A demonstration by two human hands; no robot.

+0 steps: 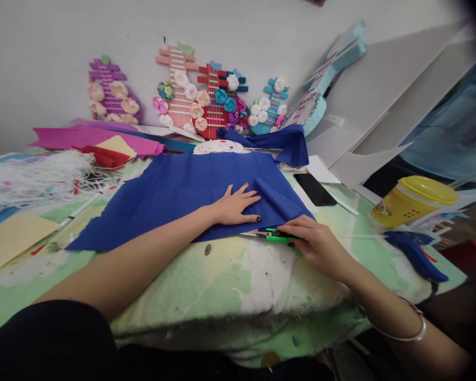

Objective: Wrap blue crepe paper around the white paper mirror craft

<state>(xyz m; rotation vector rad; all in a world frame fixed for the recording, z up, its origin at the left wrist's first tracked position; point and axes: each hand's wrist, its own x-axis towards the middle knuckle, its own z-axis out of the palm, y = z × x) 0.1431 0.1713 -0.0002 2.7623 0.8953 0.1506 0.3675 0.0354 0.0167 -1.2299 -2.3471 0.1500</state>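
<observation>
A wide sheet of dark blue crepe paper (174, 196) lies across the table before me, its right part folded over in a loose flap. My left hand (236, 207) rests flat on the sheet with fingers spread, just left of that flap. At the sheet's near right corner, my right hand (311, 238) is closed around a utility knife (275, 236) with a green and black handle. Its thin silver blade points left along the near edge of the paper, partly under it. The palm hides the rear of the handle.
Decorated instrument-shaped crafts (174, 100) lean on the wall. White strings (43, 177) and magenta paper (91, 138) lie left. Rightward are a black phone (315, 189), a yellow tub (416, 201) and a blue glue gun (416, 255). A stained green cloth (222, 280) covers the table.
</observation>
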